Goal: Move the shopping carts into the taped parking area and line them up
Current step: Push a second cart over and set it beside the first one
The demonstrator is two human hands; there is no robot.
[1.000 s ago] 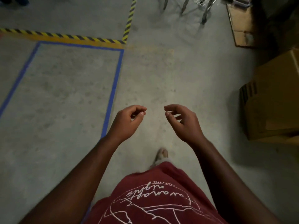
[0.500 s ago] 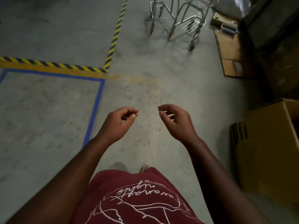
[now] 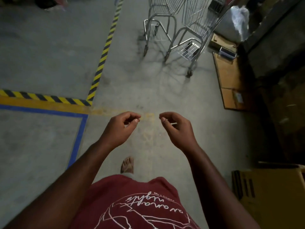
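Observation:
Two silver wire shopping carts stand side by side on the concrete floor ahead, the left cart (image 3: 158,22) and the right cart (image 3: 196,30), their upper parts cut off by the frame's top. The parking area outlined in blue tape (image 3: 80,131) lies at the lower left, with nothing visible inside it. My left hand (image 3: 120,128) and my right hand (image 3: 176,128) hang in front of me with loosely curled fingers and hold nothing. Both hands are well short of the carts.
Yellow-black hazard tape (image 3: 105,50) runs up the floor and along the far side of the blue outline. Flat cardboard (image 3: 231,80) and dark stacked goods line the right side. A cardboard box (image 3: 272,200) sits at the lower right. My foot (image 3: 127,165) is mid-step.
I have walked forward: the carts have come further into view and closer, and the blue-taped area has slid back to my lower left. My hands keep the same loose pose.

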